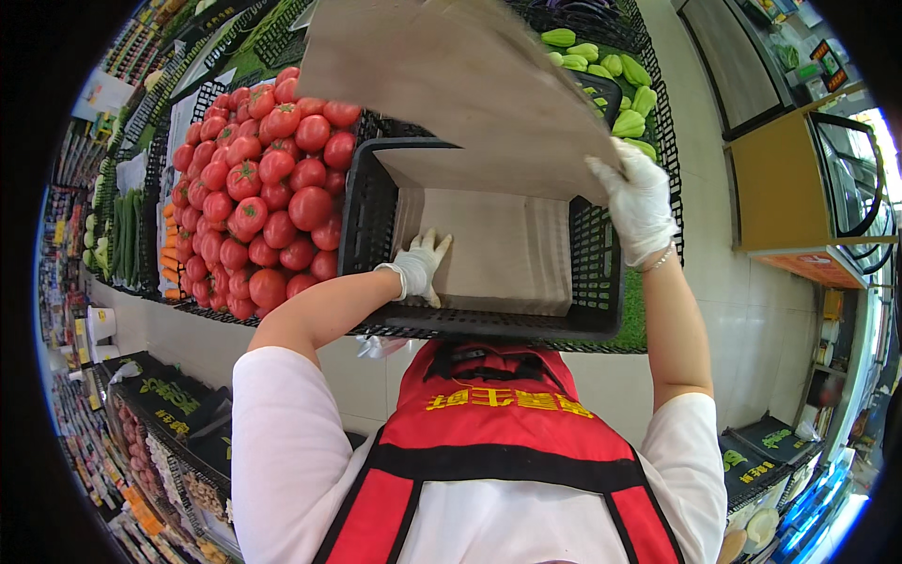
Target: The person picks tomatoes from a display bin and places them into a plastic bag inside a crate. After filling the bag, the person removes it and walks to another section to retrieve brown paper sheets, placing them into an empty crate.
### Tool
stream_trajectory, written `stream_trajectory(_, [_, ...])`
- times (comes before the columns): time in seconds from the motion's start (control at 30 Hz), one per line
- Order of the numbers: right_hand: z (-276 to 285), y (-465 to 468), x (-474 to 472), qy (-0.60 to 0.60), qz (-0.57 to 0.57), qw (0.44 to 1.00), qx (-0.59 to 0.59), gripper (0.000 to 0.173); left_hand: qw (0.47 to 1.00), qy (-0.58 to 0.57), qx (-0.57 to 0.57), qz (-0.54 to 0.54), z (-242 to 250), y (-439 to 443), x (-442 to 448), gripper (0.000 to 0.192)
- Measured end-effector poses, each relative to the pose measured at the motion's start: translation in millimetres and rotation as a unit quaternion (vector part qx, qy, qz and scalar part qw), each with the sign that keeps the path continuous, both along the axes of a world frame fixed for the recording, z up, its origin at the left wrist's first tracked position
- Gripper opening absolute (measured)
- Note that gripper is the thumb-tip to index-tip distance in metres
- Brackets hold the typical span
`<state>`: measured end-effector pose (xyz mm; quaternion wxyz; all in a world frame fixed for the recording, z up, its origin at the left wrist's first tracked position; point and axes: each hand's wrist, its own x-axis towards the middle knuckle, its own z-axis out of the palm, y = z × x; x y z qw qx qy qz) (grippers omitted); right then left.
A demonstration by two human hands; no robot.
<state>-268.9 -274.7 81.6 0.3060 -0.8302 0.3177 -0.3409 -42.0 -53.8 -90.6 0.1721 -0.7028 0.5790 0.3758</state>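
Note:
My right hand (640,201), in a white glove, grips the edge of a large brown cardboard sheet (451,84). The sheet is raised and tilted above a black plastic crate (599,264), partly blurred, and it hides the crate's far rim. Inside the crate, brown cardboard (504,247) covers the bottom. Whether it joins the raised sheet I cannot tell. My left hand (421,266), also gloved in white, rests with spread fingers on this lining near the crate's left front corner. It holds nothing.
Piled red tomatoes (264,187) stand directly left of the crate. Green chayotes (638,99) lie at the back right on artificial turf (634,310). Carrots (169,254) and cucumbers (127,236) are farther left. A yellow-sided display cabinet (782,187) stands across the aisle floor (705,211).

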Motion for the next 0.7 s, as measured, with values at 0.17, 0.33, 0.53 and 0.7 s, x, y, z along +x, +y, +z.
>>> stream_trajectory(0.17, [27.1,-9.5,-34.0,-0.203,-0.054,0.945,0.25,0.026,0.998,-0.034,-0.004,-0.047,-15.2,2.6,-1.0,0.118])
stream_trajectory(0.33, [43.0,-15.5,-71.7,-0.269,-0.112,0.922,0.255,0.016,0.965,0.046,0.017,-0.256,-15.5,7.1,-8.0,0.024])
stream_trajectory(0.53, [50.1,-8.4,-95.1,-0.277,-0.093,0.915,0.279,0.018,0.944,0.009,-0.209,-0.255,84.3,-15.1,5.8,0.014])
stream_trajectory(0.7, [43.8,10.8,-81.5,-0.197,0.08,0.919,0.331,0.025,0.905,-0.002,-0.362,-0.223,189.3,2.8,14.5,0.008])
